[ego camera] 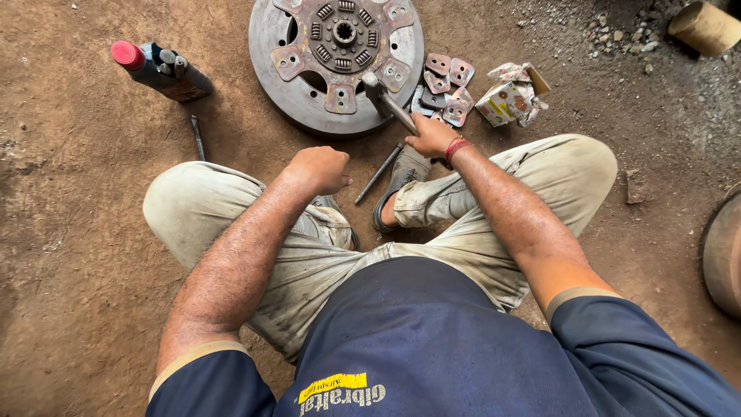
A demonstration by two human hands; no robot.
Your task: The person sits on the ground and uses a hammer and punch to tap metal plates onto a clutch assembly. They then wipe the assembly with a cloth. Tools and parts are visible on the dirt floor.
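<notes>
While the person sits cross-legged on bare brown dirt, the head camera looks straight down over a dark blue shirt and pale, stained trousers. At 12 o'clock from the knees lies a round metal clutch disc (pixel 336 62), flat on the ground, its rusty centre plate ringed with small friction pads. The right hand (pixel 432 137) sits at the disc's 5 o'clock edge and grips the handle of a hammer (pixel 384 99), whose head rests on the disc's rim. The left hand (pixel 320 168) is clenched into a loose fist above the left knee, just below the disc at 6 o'clock; whether it holds anything I cannot tell. Between the two hands a thin metal rod (pixel 378 174) lies slanted on the ground beside a grey shoe. A small heap of loose friction pads (pixel 445 83) rests against the disc at its 3 o'clock side, touching the right hand's far edge, and a crumpled cardboard box (pixel 511 97) lies just beyond them. At 10 o'clock, well apart from the disc, a dark bottle with a red cap (pixel 159 71) lies on its side, with a short dark rod (pixel 198 137) below it. Open dirt stretches out at 9 o'clock, and a curved metal edge (pixel 723 255) enters at 3 o'clock.
</notes>
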